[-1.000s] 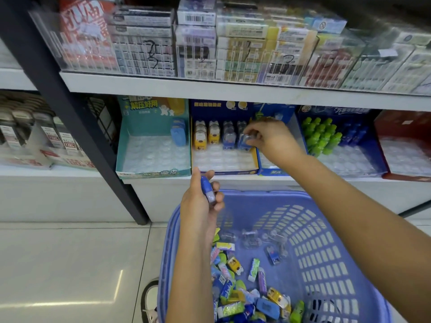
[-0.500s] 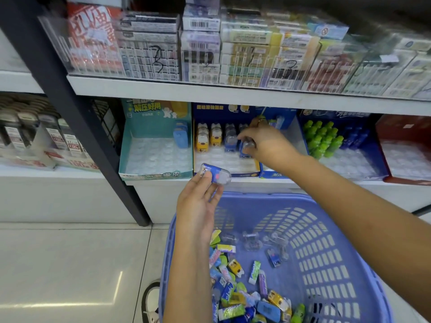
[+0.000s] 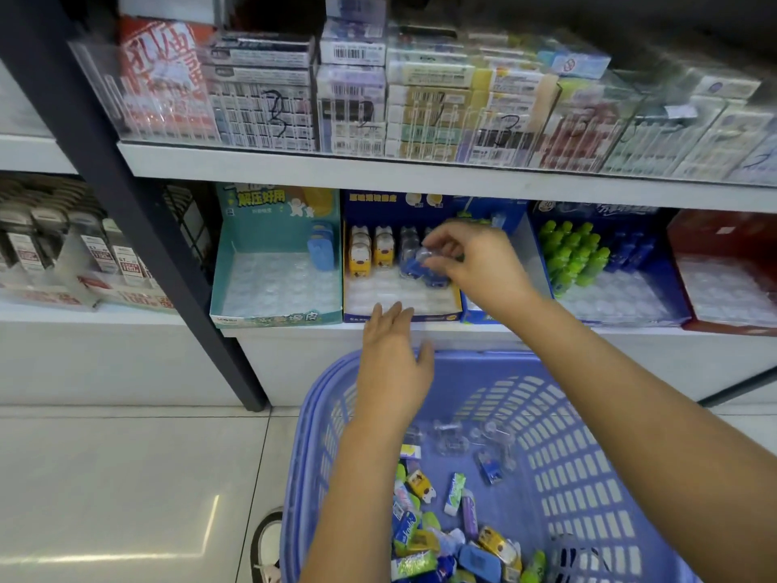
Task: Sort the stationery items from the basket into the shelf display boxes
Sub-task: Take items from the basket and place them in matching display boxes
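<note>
Between teal box [image 3: 277,318] and green bottles [image 3: 576,254], right hand [image 3: 479,267] pinches a blue item [image 3: 420,263].

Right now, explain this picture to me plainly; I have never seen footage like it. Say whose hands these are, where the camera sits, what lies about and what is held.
No machine here: a person works with two bare hands, and the one picture comes from a camera worn on their head, looking forward and down. The right hand pinches a small blue stationery piece with a clear cover over the dark blue cardboard display box, beside rows of yellow animal-shaped pieces. The left hand is open and holds nothing, at the far rim of the lilac slotted plastic basket, where mixed small packets lie. Left of that box stands a teal cardboard display box with a few blue pieces at its back.
</note>
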`<state>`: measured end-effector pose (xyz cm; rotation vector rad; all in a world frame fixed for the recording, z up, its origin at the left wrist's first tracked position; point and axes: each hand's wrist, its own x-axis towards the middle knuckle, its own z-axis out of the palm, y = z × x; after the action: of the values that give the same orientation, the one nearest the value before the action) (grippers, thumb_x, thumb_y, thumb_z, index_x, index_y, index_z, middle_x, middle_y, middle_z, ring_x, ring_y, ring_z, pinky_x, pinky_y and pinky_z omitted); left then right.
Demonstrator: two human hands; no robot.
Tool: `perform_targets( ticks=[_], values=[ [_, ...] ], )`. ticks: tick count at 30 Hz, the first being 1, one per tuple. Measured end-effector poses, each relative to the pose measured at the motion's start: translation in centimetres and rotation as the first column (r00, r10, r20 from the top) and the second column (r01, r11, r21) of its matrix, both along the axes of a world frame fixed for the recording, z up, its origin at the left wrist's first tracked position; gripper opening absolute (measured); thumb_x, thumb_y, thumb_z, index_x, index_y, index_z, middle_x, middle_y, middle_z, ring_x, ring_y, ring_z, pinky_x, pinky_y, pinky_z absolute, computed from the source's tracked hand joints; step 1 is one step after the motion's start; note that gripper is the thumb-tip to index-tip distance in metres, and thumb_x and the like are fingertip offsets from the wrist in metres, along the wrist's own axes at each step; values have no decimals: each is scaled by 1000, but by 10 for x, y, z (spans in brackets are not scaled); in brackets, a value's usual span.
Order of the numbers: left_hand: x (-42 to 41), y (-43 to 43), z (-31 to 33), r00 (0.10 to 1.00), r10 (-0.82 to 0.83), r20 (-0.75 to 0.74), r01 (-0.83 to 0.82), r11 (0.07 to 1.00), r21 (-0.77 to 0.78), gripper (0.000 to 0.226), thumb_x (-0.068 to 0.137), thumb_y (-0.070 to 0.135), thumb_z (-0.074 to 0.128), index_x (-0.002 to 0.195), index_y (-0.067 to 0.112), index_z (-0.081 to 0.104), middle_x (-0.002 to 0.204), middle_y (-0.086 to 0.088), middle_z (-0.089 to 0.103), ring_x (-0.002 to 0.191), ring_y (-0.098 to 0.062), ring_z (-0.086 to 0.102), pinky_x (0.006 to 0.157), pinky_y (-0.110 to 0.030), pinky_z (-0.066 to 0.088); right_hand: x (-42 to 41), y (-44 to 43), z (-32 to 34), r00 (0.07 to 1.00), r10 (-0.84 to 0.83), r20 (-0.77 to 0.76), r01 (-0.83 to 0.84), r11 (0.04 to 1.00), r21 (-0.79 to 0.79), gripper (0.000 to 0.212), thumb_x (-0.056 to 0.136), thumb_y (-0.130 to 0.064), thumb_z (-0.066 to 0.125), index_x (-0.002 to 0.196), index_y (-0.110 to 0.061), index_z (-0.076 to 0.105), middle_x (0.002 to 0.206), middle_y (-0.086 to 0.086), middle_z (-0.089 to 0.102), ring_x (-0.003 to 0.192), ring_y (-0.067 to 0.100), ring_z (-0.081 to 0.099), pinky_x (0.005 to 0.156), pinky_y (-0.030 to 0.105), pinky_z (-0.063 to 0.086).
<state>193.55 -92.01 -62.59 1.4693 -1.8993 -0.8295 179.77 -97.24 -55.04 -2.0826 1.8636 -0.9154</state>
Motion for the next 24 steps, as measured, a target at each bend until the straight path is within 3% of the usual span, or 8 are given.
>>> perform_targets(
  ticks=[2, 6, 13, 16, 19, 21, 23, 24],
  values=[
    [-1, 2, -6, 993, -29, 118, 33, 999, -26, 58, 96, 23, 51, 148, 11, 28, 156, -2, 25, 147, -16, 4, 118, -26, 9, -2, -14, -2, 991, 56, -125, -45, 995, 86, 17, 85, -10, 67, 102, -7, 67, 98, 6, 68, 88, 16, 60, 79, 25, 47],
    [3, 1, -9, 995, -29, 98, 36, 997, -66, 59, 96, 22, 52, 149, 13, 27, 155, 1, 25, 146, -14, 6, 116, -24, 6, -6, -35, -3, 962, 106, -252, -46, 971, 233, 19, 86, -14, 67, 104, -10, 67, 107, 5, 68, 98, 19, 61, 81, 24, 45],
    [6, -1, -11, 991, -64, 117, 71, 996, -58, 60, 96, 22, 51, 150, 13, 24, 157, 2, 22, 146, -12, 2, 115, -21, 5, 4, -46, -9, 934, 132, -331, -43, 964, 263, 20, 87, -15, 65, 106, -9, 67, 110, 7, 66, 101, 22, 59, 75, 21, 37],
    [6, -3, -10, 992, -85, 98, 90, 995, -43, 59, 96, 20, 51, 149, 12, 26, 157, 2, 22, 147, -11, 3, 114, -20, 6, 9, -50, -1, 926, 152, -345, -43, 952, 304, 21, 87, -12, 65, 107, -6, 67, 115, 10, 61, 105, 26, 57, 84, 27, 43],
    [7, 6, -8, 996, -30, -80, 24, 997, -78, 46, 96, 13, 50, 141, 12, 43, 150, 0, 38, 142, -10, 22, 106, -10, 15, 13, -38, 4, 890, 195, -412, -70, 951, 300, 29, 90, -12, 59, 119, -5, 62, 123, 14, 54, 109, 28, 53, 92, 34, 44],
    [8, 17, -16, 984, 36, -175, -53, 994, -94, 34, 95, 11, 51, 128, 14, 57, 131, -1, 56, 122, -13, 50, 97, -14, 34, 9, -8, -4, 915, 202, -350, -134, 969, 206, 31, 89, -13, 60, 119, -6, 60, 118, 11, 50, 100, 25, 53, 89, 33, 43],
    [7, 28, -31, 988, 32, -150, -32, 999, 6, 27, 94, 11, 51, 119, 14, 62, 112, -2, 66, 99, -17, 62, 85, -26, 48, 1, 33, -24, 962, 184, -200, -150, 973, 174, 21, 85, -15, 64, 105, -9, 63, 98, 2, 49, 81, 16, 49, 80, 29, 42],
    [6, 32, -40, 997, -16, -69, 23, 995, 98, 26, 93, 11, 52, 117, 12, 62, 108, -5, 68, 96, -20, 64, 82, -30, 50, -5, 54, -40, 967, 196, -160, -155, 959, 236, 17, 84, -16, 65, 101, -10, 64, 92, 0, 49, 78, 14, 48, 78, 27, 41]
  ],
)
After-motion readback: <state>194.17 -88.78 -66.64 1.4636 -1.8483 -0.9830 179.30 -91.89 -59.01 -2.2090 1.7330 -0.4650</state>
